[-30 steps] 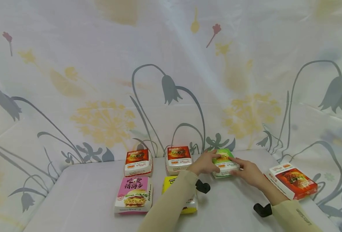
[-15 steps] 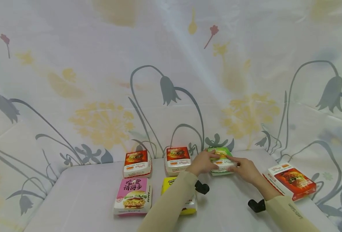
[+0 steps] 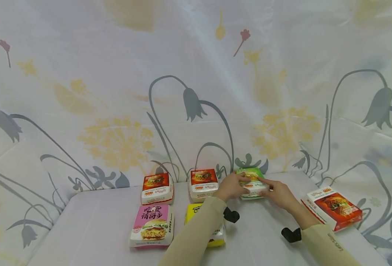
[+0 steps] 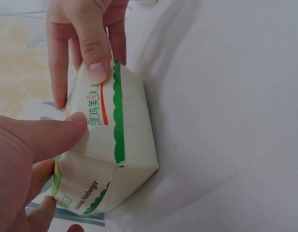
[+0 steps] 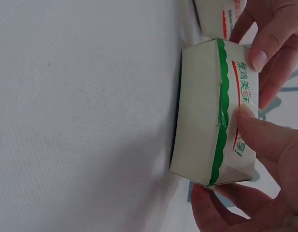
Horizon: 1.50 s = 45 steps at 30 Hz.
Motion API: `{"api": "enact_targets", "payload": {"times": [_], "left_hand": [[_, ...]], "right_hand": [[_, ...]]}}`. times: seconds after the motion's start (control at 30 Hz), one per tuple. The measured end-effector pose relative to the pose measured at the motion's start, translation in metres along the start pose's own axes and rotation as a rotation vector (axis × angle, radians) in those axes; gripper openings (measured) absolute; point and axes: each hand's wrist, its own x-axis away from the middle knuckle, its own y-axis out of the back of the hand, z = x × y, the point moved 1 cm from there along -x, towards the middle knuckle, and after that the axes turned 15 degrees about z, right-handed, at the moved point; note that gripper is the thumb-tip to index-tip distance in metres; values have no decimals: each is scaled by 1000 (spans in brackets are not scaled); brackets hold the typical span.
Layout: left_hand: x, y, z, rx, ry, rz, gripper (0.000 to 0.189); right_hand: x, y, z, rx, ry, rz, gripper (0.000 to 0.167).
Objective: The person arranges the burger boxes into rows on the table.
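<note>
Both hands are at a green and white hamburger box (image 3: 256, 187) standing at the back of the table, right of the middle. My left hand (image 3: 232, 186) holds its left side, the thumb on the printed front and fingers reaching over the top. On the opposite side my right hand (image 3: 280, 194) grips it, thumb on the front and fingers round the end. In the right wrist view the box's pale lower face (image 5: 199, 111) and green scalloped border (image 5: 220, 111) show. The left wrist view has "Delicious Hamburger" printed on the box's end panel (image 4: 86, 191).
Left of the hands stand two red-topped burger boxes (image 3: 204, 183) (image 3: 157, 188) in the back row. A pink box (image 3: 152, 225) and a yellow box (image 3: 217, 242), partly behind the left sleeve, lie in front. Another red box (image 3: 332, 207) sits angled at the right edge. A flowered sheet (image 3: 196, 92) hangs behind.
The green hamburger box has shifted slightly back and to the left, with both hands staying on it. The right hand moved a little left. The other boxes stay put.
</note>
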Motion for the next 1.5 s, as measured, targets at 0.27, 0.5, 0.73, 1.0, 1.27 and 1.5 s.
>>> {"api": "enact_targets", "payload": {"times": [0.27,0.5,0.73,1.0,1.27,1.5], "left_hand": [[2,0,-1,29,24,9,44],[1,-1,1,42,25,8,44],[3,0,1,65,24,3,43],[5,1,0,81,30,2,43],[2,-1,2,81,28,2,43],[1,-2,3,90,41,2,42]], "right_hand": [[11,15,-3,25,6,-11,58],[33,46,-5,73,-6,-81,53],[62,70,-15,88,-57,-89,56],[89,94,-35,132,-136,-91,62],[104,112,-65,211,-251,-62,62],[110,112,-88,209,-292,-30,72]]}}
